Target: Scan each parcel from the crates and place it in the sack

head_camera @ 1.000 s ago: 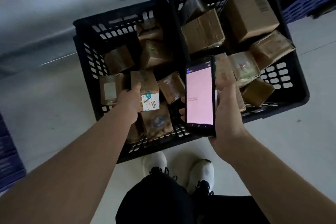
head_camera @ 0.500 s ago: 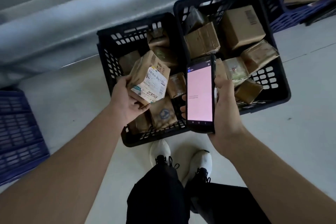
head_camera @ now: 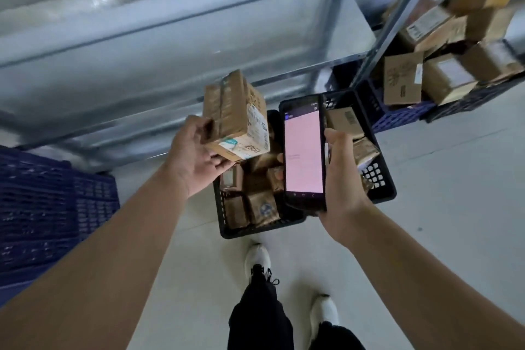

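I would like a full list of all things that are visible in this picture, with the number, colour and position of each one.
held parcel: one, brown with white label, raised above the crates beside the scanner
handheld scanner: one, black with pink screen, upright over the crates
black crates: two, black, side by side on the floor
parcels in the crates: several, brown, loose inside
blue crates: count unclear, blue, stacked at far left
piled boxes: many, brown, upper right
metal shelving: one unit, grey, behind the crates
shoes: two, white, on the floor
trousers: black, bottom centre
left hand: holds the parcel
right hand: grips the scanner
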